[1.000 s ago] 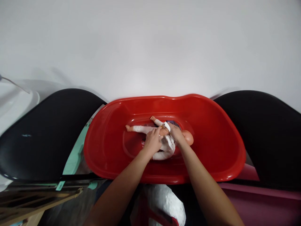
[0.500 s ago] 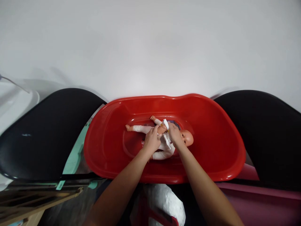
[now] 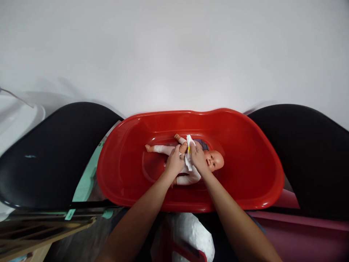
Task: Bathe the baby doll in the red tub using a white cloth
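A baby doll (image 3: 215, 160) in white clothing lies on its back in a red plastic tub (image 3: 245, 174), head to the right, legs to the left. My left hand (image 3: 175, 162) is closed around the doll's raised arm near the middle of its body. My right hand (image 3: 198, 158) rests on the doll's chest and pinches a small white cloth (image 3: 188, 157) with a yellow spot, pressed against that arm. The doll's torso is mostly hidden under both hands.
Black rounded seats flank the tub on the left (image 3: 54, 153) and the right (image 3: 313, 153). A white wall fills the background. A mint-green surface (image 3: 87, 178) and wooden slats (image 3: 40, 233) lie at lower left, a maroon surface (image 3: 305, 233) at lower right.
My right hand has slid left off the doll's face, which now shows fully. The white cloth has moved left and hangs down along the doll's arm. My left hand stayed in place.
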Motion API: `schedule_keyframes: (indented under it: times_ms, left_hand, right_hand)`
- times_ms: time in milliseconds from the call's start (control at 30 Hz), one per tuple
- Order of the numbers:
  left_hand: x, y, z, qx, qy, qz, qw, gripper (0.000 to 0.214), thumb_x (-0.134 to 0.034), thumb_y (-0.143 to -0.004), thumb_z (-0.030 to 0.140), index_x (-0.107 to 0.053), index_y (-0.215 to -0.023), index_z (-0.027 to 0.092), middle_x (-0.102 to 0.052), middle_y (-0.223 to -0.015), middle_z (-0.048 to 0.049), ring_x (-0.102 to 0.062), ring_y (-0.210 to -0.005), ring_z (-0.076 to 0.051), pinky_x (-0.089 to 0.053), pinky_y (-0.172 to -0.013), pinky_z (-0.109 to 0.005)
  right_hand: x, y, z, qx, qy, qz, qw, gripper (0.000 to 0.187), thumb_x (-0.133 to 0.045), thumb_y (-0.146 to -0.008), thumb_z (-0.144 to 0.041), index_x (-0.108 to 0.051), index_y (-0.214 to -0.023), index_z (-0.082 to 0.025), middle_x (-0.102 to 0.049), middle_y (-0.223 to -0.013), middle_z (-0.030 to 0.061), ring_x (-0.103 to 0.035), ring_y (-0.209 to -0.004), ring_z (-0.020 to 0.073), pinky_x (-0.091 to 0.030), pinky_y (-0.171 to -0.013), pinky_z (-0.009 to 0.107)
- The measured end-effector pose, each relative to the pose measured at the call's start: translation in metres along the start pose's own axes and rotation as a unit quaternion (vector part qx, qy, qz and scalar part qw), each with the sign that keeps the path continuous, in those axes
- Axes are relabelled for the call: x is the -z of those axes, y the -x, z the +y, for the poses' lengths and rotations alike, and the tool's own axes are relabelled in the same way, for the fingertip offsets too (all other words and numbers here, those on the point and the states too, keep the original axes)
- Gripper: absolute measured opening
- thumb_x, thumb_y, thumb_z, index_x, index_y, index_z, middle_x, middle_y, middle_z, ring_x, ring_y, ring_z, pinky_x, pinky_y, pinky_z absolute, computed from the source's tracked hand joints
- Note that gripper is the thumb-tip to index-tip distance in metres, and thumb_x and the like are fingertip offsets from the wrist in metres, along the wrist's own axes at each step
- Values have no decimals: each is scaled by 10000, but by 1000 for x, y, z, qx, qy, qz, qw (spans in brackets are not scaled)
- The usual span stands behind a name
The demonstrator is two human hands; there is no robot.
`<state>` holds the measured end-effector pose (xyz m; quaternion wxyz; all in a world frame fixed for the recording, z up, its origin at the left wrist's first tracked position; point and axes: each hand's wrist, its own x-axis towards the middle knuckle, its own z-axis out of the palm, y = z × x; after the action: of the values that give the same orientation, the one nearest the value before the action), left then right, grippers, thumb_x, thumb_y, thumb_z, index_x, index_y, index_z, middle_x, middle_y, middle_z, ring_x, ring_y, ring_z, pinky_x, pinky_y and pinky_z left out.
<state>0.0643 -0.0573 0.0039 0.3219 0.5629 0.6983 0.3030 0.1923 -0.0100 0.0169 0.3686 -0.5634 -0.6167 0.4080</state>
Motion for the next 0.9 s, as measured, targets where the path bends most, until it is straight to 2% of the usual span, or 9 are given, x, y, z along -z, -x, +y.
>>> schedule_keyframes:
  times_ms: [167, 300, 400, 467, 567, 600, 700, 800, 900]
  left_hand:
    - [6, -1, 4, -14, -16, -14, 1000, 601, -498, -1038, 166, -470, -1629, 270, -643, -1514, -130, -641, -1365, -300, -519, -1105, -405]
    - [7, 0, 5, 33, -7, -9, 999, 402, -535, -1056, 249, -579, -1455, 224, -734, -1359, -165, -702, -1266, -331, -556, -1018, -420]
    - [6, -1, 3, 38, 1, -5, 999, 339, -546, -1061, 273, -595, -1395, 233, -739, -1358, -164, -703, -1275, -329, -547, -1032, -427]
    - [5, -1, 2, 42, 7, -4, 999, 351, -548, -1063, 284, -586, -1409, 241, -739, -1366, -155, -706, -1270, -328, -549, -1025, -430]
    - [6, -2, 4, 37, 10, -11, 999, 374, -562, -1060, 302, -592, -1425, 221, -748, -1346, -158, -721, -1225, -329, -556, -995, -421]
    - [6, -1, 5, 26, 9, -18, 999, 369, -558, -1064, 302, -609, -1416, 208, -749, -1342, -164, -723, -1214, -327, -557, -985, -412]
    - [7, 0, 8, -8, 7, -41, 999, 349, -545, -1071, 277, -661, -1387, 185, -744, -1358, -175, -712, -1230, -316, -551, -979, -381]
    - [5, 1, 8, -7, -9, -43, 999, 322, -567, -1054, 253, -678, -1345, 169, -760, -1294, -173, -722, -1193, -318, -556, -961, -375]
    - [2, 2, 5, -7, -34, -33, 999, 318, -561, -1040, 216, -657, -1332, 135, -740, -1293, -195, -711, -1207, -325, -554, -998, -393]
  right_hand:
    - [-5, 10, -6, 77, -10, 7, 997, 558, -387, -1067, -468, -582, -1483, -151, -658, -1464, 158, -625, -1320, 239, -424, -1179, 351]
    - [-8, 14, -5, 103, 42, -2, 994, 604, -409, -1060, -401, -520, -1594, -142, -609, -1557, 169, -585, -1410, 264, -411, -1226, 411]
    - [-5, 16, -5, 100, 88, -13, 991, 605, -402, -1062, -385, -542, -1588, -121, -615, -1551, 182, -576, -1428, 285, -410, -1237, 453]
    - [-1, 18, -8, 120, 109, 11, 987, 567, -392, -1075, -388, -599, -1550, -157, -651, -1496, 165, -596, -1385, 282, -434, -1209, 458]
    - [4, 20, -11, 193, 158, 72, 966, 501, -409, -1094, -400, -707, -1452, -215, -673, -1393, 161, -607, -1290, 284, -456, -1146, 468]
    - [5, 20, -11, 223, 181, 73, 955, 477, -426, -1096, -405, -743, -1406, -230, -659, -1406, 161, -587, -1302, 294, -440, -1150, 484]
    - [5, 18, -9, 273, 245, 5, 930, 446, -445, -1105, -424, -795, -1324, -258, -613, -1501, 140, -509, -1388, 335, -378, -1185, 532]
    - [7, 15, -6, 249, 269, -45, 929, 492, -403, -1120, -437, -760, -1388, -232, -651, -1434, 152, -531, -1319, 333, -402, -1153, 514]
    - [12, 11, -6, 207, 276, -51, 937, 521, -390, -1119, -453, -724, -1429, -200, -689, -1302, 170, -574, -1207, 322, -432, -1101, 485]
